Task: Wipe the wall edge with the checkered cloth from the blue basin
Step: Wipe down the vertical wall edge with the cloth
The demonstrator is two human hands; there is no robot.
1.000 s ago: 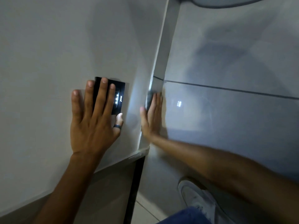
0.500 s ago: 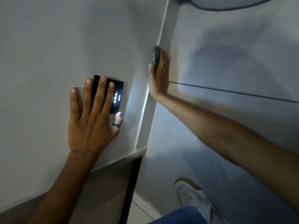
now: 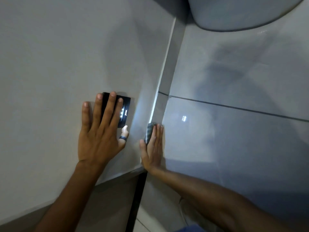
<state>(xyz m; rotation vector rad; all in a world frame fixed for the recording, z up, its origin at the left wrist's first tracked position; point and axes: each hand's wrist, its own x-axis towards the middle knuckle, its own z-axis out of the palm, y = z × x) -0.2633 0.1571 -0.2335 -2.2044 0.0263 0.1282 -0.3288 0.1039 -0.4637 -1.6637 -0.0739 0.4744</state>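
Head | right hand [image 3: 153, 148] fingers flat pressing cloth [image 3: 149, 132], now lower on wall edge [image 3: 164, 71]

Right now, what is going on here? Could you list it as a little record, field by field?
setting: grey tiled wall corner, dim light
left hand: flat on the wall, fingers over a black light
black light: lit, shining toward the wall edge
right hand: flat, pressing the cloth against the wall edge
cloth: dark, bunched under the fingers, pattern too dim to read
ring: dark band on the left thumb
above: pale rounded fixture, only partly in view
blue basin: not in view
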